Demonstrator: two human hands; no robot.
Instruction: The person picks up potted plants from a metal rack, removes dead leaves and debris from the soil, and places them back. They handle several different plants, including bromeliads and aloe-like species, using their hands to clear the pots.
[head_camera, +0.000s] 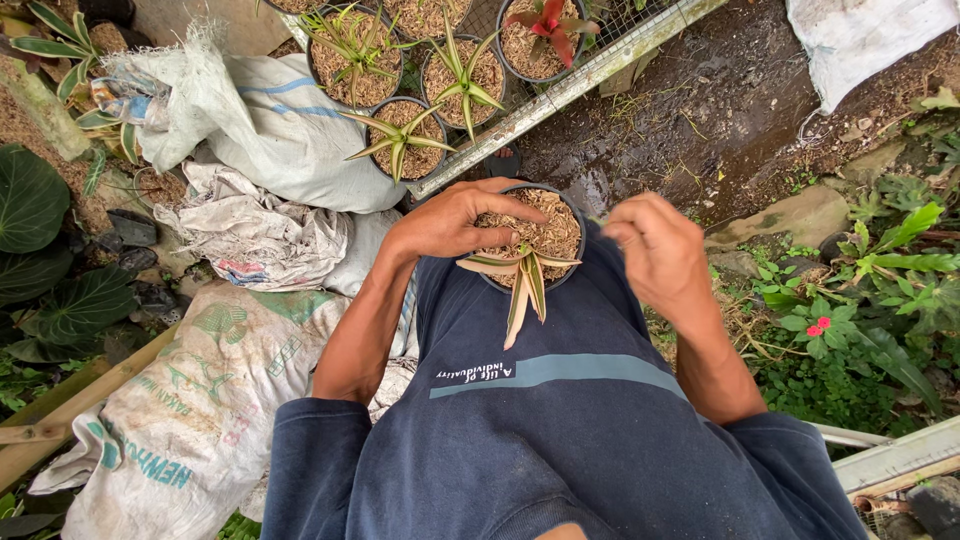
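Note:
A dark round pot (575, 215) filled with brown husk rests on my lap, against my dark blue shirt. A small plant with pale striped leaves (525, 282) stands in it, its leaves drooping toward me. My left hand (455, 220) lies flat on the husk at the pot's left side, fingers spread. My right hand (660, 255) hovers just right of the pot with its fingers curled inward; whether it holds anything is hidden.
Several potted striped plants (400, 135) and a red-leaved one (545, 25) sit on a wire rack (590, 75) ahead. White sacks (270, 130) lie at left, a printed sack (190, 420) nearer. Wet soil is at upper right, green weeds (870, 300) at right.

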